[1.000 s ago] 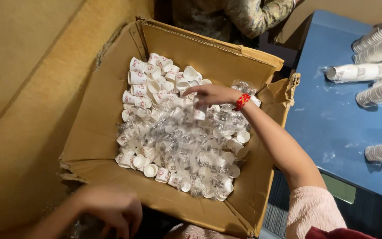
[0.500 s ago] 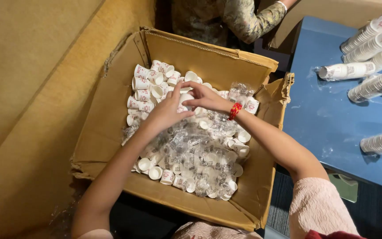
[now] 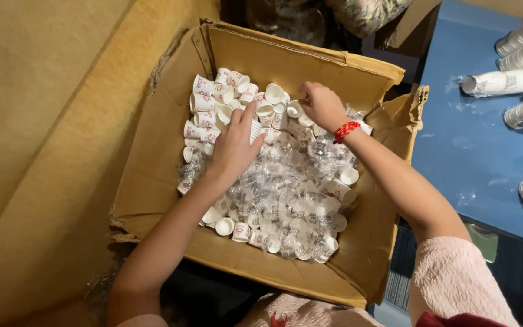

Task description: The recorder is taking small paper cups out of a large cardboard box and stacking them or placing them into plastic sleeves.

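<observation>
Both hands down in the cardboard box [image 3: 171, 175] now, centre of the frame. Box is open-topped, flaps splayed, one torn edge at lower left. It's packed w/ small white paper cups [image 3: 213, 100] with red print, loose ones up top-left of the box, and lots more bundled in clear plastic sleeves [image 3: 286, 206] across the middle and lower right.

Left hand [image 3: 234, 148] sits palm-down on the pile, centre-left of the box, fingers spread and pressing onto the cups and wrap. Not closed round anything that I can see; whether a cup is pinched under the palm, can't tell.

Right hand [image 3: 322, 106] is further up, near the box's back wall, fingers curled down into the cups. Looks like a pinch on something there, but what exactly it has is hidden by the knuckles, so grip can't be called. Red thread bracelet [image 3: 346, 130] on that wrist, pink sleeve [image 3: 455, 278] at lower right.

Off to the right: blue table [image 3: 473, 157] w/ stacks of white cups lying on their sides [image 3: 506, 82], upper right. Tan surface [image 3: 43, 133] fills the left side.
</observation>
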